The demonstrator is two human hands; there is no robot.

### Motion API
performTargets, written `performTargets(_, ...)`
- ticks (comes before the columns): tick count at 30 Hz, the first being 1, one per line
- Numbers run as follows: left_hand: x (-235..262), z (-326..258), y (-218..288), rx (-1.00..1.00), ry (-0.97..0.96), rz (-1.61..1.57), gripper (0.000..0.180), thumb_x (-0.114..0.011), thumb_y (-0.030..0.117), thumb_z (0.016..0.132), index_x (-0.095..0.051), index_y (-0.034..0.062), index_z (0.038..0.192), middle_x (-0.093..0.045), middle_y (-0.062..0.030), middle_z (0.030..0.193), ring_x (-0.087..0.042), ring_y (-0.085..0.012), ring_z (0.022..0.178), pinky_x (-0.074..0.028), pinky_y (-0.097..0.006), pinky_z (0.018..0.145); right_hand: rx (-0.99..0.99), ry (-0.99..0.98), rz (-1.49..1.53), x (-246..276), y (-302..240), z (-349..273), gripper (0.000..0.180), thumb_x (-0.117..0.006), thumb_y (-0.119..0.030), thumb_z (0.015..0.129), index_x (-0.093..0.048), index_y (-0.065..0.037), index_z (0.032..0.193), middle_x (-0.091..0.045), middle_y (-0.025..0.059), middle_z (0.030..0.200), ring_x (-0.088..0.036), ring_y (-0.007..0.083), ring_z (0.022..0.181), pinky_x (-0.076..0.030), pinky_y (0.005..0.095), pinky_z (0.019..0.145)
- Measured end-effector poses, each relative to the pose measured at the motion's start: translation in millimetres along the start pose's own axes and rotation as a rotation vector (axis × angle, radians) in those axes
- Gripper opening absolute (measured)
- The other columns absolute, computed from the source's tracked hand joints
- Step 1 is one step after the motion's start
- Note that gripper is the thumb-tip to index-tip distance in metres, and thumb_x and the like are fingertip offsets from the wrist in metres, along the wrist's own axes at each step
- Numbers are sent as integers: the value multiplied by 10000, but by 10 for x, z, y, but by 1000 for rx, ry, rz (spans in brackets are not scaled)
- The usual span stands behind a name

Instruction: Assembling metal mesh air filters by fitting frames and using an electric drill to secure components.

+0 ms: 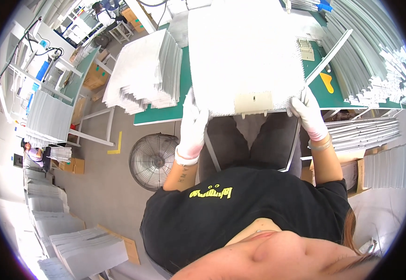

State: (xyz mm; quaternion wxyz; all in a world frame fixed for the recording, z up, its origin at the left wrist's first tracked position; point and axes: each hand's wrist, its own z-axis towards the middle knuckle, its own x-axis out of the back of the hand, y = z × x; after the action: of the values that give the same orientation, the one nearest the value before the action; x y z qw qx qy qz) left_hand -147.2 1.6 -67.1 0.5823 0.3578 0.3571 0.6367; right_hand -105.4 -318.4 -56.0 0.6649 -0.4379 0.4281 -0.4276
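A large, bright white rectangular panel [247, 51] with fine toothed edges lies in front of me over the green tabletop [158, 113]. On its near edge sits a cream-coloured plate [254, 103] with a small dark slot and short prongs. My left hand [192, 123], in a white glove, grips the panel's near left corner. The near right corner is held by my right hand [307, 112], also gloved, its fingers closed on the edge. Glare washes out most of the panel's surface.
Stacked white sheets [140, 70] stand left of the panel. To its right are a yellow scraper-like tool [326, 82], a slanting white bar [329, 57] and dense stacks of panels [361, 51]. A floor fan [154, 161] stands at left. Other people [105, 16] work farther off.
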Motion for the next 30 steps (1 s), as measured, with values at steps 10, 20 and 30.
performTargets(10,255,-368,397,-40,411,-256,409,-540,101,1027,-414,-19,1398,-574,-38,1163,-495,-80,946,-417,-262,883,274,-235,-198,-364,-338,227,550,-621,-73,921,-403,51,1410,-610,63,1150,-585,108,962,-494,292,874)
performTargets(20,457,1187,350,-309,193,-364,411,-605,152,1006,-529,-24,1369,-645,-51,1132,-552,-64,924,-448,-234,790,502,102,-19,-532,-917,1043,243,-702,-93,918,-604,30,1103,-482,-75,663,-410,21,600,-364,215,534)
performTargets(30,-294,1486,383,-115,241,-95,89,-698,18,918,-677,-4,1001,-629,41,803,-510,-13,687,-415,-193,613,707,523,-475,20,-223,1321,352,-723,-155,937,-439,-67,749,-389,-63,606,-336,32,578,-303,239,491)
